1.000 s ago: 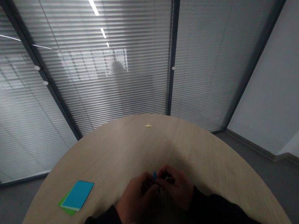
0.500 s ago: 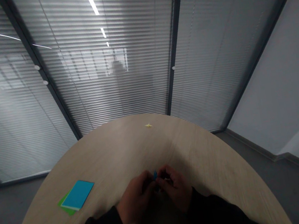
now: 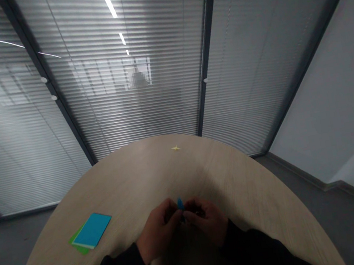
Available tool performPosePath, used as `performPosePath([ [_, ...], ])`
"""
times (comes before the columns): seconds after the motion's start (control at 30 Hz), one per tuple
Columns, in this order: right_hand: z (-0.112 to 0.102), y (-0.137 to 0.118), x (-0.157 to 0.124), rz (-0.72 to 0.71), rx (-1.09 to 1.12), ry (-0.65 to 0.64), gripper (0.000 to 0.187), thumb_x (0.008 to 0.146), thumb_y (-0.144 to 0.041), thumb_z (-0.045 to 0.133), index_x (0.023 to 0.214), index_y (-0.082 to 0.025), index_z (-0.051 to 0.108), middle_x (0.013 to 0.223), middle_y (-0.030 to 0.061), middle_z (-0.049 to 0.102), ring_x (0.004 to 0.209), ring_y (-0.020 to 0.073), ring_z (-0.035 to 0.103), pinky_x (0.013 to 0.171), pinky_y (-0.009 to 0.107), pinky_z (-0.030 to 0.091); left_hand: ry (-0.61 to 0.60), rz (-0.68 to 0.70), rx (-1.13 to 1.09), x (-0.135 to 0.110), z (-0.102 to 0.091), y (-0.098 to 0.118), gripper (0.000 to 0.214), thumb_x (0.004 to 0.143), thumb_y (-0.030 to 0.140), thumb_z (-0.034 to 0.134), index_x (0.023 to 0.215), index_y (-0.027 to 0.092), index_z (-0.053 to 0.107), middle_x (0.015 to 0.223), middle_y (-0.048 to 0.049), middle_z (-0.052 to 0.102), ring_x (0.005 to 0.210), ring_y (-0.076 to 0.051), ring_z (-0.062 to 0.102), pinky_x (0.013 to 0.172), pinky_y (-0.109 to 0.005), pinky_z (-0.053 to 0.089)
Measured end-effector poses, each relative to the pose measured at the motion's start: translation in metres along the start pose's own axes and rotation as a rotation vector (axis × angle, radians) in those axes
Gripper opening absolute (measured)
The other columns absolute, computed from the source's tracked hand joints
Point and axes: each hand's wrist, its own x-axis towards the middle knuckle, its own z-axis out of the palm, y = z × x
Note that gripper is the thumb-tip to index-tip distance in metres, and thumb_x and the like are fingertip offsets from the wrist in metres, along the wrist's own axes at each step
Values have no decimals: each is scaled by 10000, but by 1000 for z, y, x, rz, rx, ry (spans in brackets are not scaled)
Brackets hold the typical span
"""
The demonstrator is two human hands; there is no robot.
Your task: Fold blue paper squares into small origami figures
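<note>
A small piece of folded blue paper [image 3: 180, 204] pokes up between my fingertips, most of it hidden by them. My left hand [image 3: 161, 228] pinches it from the left with thumb and fingers. From the other side my right hand [image 3: 207, 219] pinches it too, thumb towards the left thumb. Both hands are close together over the near middle of the table. To the left lies a stack of paper sheets, with a blue sheet [image 3: 93, 230] on top and a green sheet [image 3: 81, 248] sticking out beneath.
The round wooden table [image 3: 131, 181] has a curved edge. Near its far edge sits a small yellow folded paper figure [image 3: 176, 148]. Glass panels with blinds [image 3: 139, 111] stand behind the table, and a pale wall [image 3: 340, 114] rises at the right.
More of the folded blue paper shows above my fingertips, and it has shifted slightly left. My fingers have moved a little around it. The sheets and yellow figure stay put.
</note>
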Motion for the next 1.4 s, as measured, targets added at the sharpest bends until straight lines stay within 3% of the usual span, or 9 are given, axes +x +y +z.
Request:
performPosePath([
  [0.17,0,1,0,33,32,11,186,810,-343,630,826,-157,639,670,-1,610,611,138,560,568,248,419,-15,-28,-7,1,-1,1,227,906,375,533,850,162,586,725,-14,613,669,-166,538,611,-264,398],
  [0.37,0,6,1,16,100,-5,200,829,-365,594,825,-167,615,673,-8,575,604,129,536,560,240,412,-37,-29,-19,0,-1,4,244,903,389,543,869,157,612,760,-28,642,698,-174,558,626,-267,414],
  [0.57,-1,-1,-1,19,16,40,198,828,-364,578,807,-169,604,649,-13,548,597,132,513,551,243,400,-39,-20,-20,-1,-1,3,239,911,372,522,886,157,624,784,-34,640,734,-182,567,668,-277,434],
  [0.9,3,0,-2,2,114,14,234,832,-407,586,819,-173,580,663,-16,549,574,123,522,540,241,422,-6,-38,-27,0,-2,12,296,907,427,514,824,163,621,741,-33,635,692,-177,557,635,-269,433],
  [1.03,4,1,-2,2,59,48,208,810,-380,628,850,-177,613,708,2,602,628,138,567,561,243,447,11,-30,-74,1,-1,9,284,909,421,519,826,167,614,738,-22,626,687,-170,552,636,-271,436],
  [1.13,5,-1,-2,-39,-36,92,149,808,-320,627,845,-175,628,746,24,642,635,146,586,563,249,457,22,-39,-143,2,0,6,283,892,432,550,842,162,617,753,-27,639,695,-170,565,646,-276,446],
  [1.3,5,-5,-3,-280,-305,214,71,822,-254,609,791,-192,622,736,28,639,635,154,591,586,271,459,45,-102,-268,4,3,3,297,830,449,626,850,153,635,748,-32,663,669,-166,585,615,-273,452],
  [1.4,6,-7,-4,-335,-399,271,52,829,-243,594,799,-205,616,746,31,631,640,163,590,595,286,467,41,-119,-336,4,3,5,324,813,447,649,918,141,672,813,-60,701,709,-183,613,652,-296,476],
])
